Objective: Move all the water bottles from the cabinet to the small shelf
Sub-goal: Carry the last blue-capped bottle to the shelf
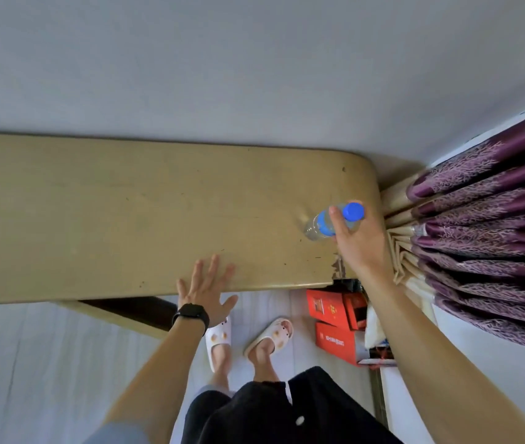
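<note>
A clear water bottle (322, 224) with a blue cap and blue label stands on the right end of a long beige wooden top (126, 216). My right hand (359, 238) is wrapped around its upper part, just under the cap. My left hand (205, 283), with a black watch on the wrist, hovers flat with fingers spread over the front edge of the wooden top and holds nothing. No other bottles are in view.
Purple patterned curtains (485, 235) hang at the right, close to the bottle. Red boxes (335, 318) lie on the floor under the right end of the top. My feet in white slippers (267, 334) stand on the pale floor. A plain wall rises behind.
</note>
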{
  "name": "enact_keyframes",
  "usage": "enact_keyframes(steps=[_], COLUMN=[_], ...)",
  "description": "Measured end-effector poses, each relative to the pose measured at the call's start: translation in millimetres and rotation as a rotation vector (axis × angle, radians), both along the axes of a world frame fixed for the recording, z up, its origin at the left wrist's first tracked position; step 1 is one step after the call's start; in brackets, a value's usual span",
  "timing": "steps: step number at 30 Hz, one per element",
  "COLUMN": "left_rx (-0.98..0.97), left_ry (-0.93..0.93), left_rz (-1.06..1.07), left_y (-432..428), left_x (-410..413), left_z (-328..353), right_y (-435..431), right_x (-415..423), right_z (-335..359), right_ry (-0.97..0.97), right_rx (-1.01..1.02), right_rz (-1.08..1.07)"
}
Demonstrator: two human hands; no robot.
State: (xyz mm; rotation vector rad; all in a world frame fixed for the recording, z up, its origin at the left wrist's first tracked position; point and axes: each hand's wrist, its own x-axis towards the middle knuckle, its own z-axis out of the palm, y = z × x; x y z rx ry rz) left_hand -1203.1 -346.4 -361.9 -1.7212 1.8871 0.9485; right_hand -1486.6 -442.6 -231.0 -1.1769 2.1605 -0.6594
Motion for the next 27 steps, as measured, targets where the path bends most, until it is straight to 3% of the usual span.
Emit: enact_keyframes(steps=[7, 11, 15, 20, 27], left_rx=[0.055, 0.119, 0.118, 0.147, -0.02], left_ry=[-0.007, -0.022, -0.03, -0.034, 0.122], left_rz=[-0.04, -0.066, -0.089, -0.338, -0.751], left_y=[-3, -12, -26, -36, 4], left_x=[0, 2, -10, -36, -151], left_z=[-3, 7, 26, 44, 93], right_y=[38, 83, 147, 219, 329], right_x=[-8, -20, -19, -5, -12], right_z=[-5, -4, 6, 30, 65], right_ry=[0.02, -0.144, -0.138, -0.165, -0.18], right_rx=[0.048, 0.134, 0.229, 0.26, 0.125], right_rz=[-0.079, -0.298, -0.287, -0.249, -0.467])
